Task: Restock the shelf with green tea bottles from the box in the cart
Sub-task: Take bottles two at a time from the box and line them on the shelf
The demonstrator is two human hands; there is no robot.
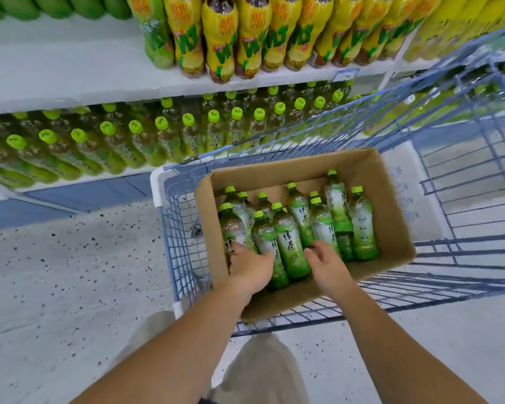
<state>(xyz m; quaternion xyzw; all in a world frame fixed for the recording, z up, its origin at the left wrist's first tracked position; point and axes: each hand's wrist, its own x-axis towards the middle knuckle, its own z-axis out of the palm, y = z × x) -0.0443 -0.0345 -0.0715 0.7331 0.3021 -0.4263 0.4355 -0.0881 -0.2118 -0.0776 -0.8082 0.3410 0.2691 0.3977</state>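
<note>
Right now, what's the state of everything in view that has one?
Lower white shelf: stocked with rows of green-capped bottles.
Blue wire cart: parked beside that shelf, loaded.
Brown cardboard box: open-topped, in the cart, part full.
Green tea bottles in the box: capped, standing, some leaning.
Left grip: down in the box on the bottles; hold unclear.
Right grip: touching the bottles, fingers bent; hold unclear.

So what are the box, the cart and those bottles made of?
Box: brown cardboard, matte, with creased folded flaps.
Cart: probably metal wire with a blue coating, going by the thin welded grid.
Bottles: likely clear plastic, glossy, with printed wrap labels and green caps.
</note>
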